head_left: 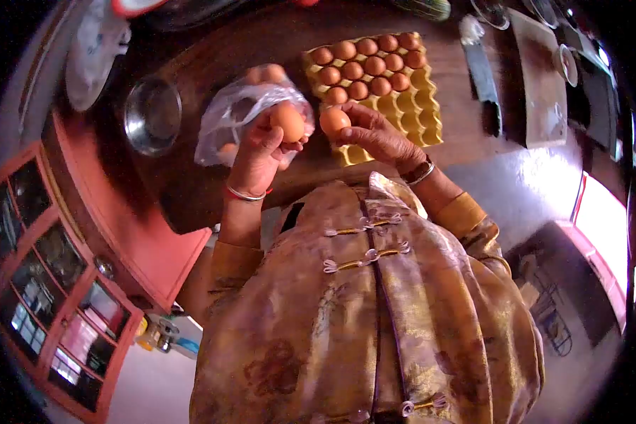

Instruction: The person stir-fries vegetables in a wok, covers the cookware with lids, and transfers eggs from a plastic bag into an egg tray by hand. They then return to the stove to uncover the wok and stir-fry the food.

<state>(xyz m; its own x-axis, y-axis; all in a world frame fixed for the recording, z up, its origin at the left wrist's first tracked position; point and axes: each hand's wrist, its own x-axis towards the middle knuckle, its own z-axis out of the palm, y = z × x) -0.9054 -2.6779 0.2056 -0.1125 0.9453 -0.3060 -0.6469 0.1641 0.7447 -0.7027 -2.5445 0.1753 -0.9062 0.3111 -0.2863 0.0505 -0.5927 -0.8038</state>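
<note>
In my left hand [260,152] is a brown egg [288,121], held up in front of a thin clear plastic bag [215,116]. More eggs [273,73] show at the top of that bag and through its side. My right hand [381,134] pinches another brown egg [334,122] between thumb and fingers, above the near left edge of a yellow egg tray [425,106]. Brown eggs [374,66] fill the far rows of the tray, while cups nearer me and along its right side hold none. The two held eggs are a short gap apart.
A shiny metal bowl [152,116] stands left of the bag. Right of the tray lie a cleaver-like blade [482,78] and a board [537,85]. A striped green vegetable [427,7] rests at the back. A red glass-door cabinet [56,261] stands at the left.
</note>
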